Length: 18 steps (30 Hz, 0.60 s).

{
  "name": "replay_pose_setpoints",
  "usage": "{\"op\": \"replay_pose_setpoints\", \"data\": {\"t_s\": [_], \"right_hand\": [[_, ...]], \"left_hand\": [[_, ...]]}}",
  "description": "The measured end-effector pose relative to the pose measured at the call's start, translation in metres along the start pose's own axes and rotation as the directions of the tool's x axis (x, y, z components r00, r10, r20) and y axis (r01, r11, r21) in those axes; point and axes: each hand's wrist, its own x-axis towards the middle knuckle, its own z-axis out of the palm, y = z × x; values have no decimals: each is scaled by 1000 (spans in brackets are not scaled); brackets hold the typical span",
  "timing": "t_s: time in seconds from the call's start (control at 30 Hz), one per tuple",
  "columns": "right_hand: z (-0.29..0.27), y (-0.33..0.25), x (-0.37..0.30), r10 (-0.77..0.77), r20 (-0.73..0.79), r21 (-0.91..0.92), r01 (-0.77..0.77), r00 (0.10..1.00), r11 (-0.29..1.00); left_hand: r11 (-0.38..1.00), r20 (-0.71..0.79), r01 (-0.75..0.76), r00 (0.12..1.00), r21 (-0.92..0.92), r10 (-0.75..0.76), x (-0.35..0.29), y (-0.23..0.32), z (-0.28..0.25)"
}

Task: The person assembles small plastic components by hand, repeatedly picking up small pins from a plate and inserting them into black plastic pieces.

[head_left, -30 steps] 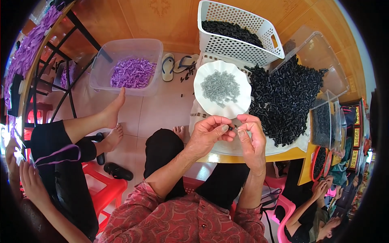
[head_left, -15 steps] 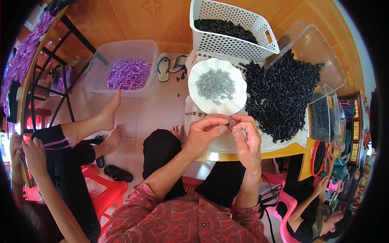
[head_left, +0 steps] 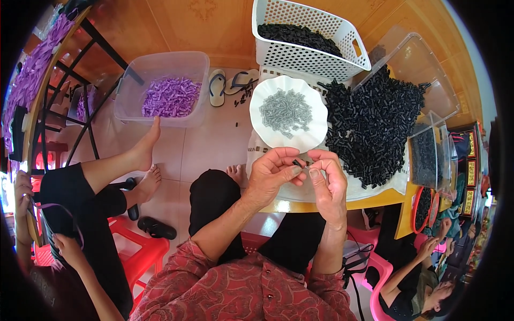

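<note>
My left hand [head_left: 274, 174] pinches a small black piece [head_left: 296, 162] between thumb and fingers, just over the table's near edge. Close against it, my right hand [head_left: 327, 179] has its fingertips pressed together; a tiny something, too small to name, is between them. Beyond my hands lies a white wavy-rimmed plate [head_left: 261, 130] bearing a heap of small clear-grey pieces [head_left: 286, 111]. To its right spreads a big pile of short black tube-like pieces [head_left: 367, 128] on a pale cloth.
A white perforated basket [head_left: 316, 56] of black pieces stands at the back. Clear bins [head_left: 428, 69] sit at the right. On the floor are a bin of purple pieces [head_left: 170, 99] and slippers [head_left: 217, 88]. People work at both sides; a red stool [head_left: 142, 251] stands left.
My fingertips have parted slightly, and the black piece in my left hand now shows. The person at left has lowered a hand, pulling a purple strip downward.
</note>
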Motion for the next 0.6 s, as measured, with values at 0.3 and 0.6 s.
{"op": "replay_pose_setpoints", "data": {"t_s": [0.3, 0.6], "right_hand": [[0, 0, 4, -36, 17, -2, 36, 999, 999], [-2, 3, 3, -45, 23, -38, 46, 999, 998]], "left_hand": [[999, -19, -6, 1000, 44, 7, -1, 2, 3], [983, 77, -87, 994, 160, 75, 1, 2, 2]]}}
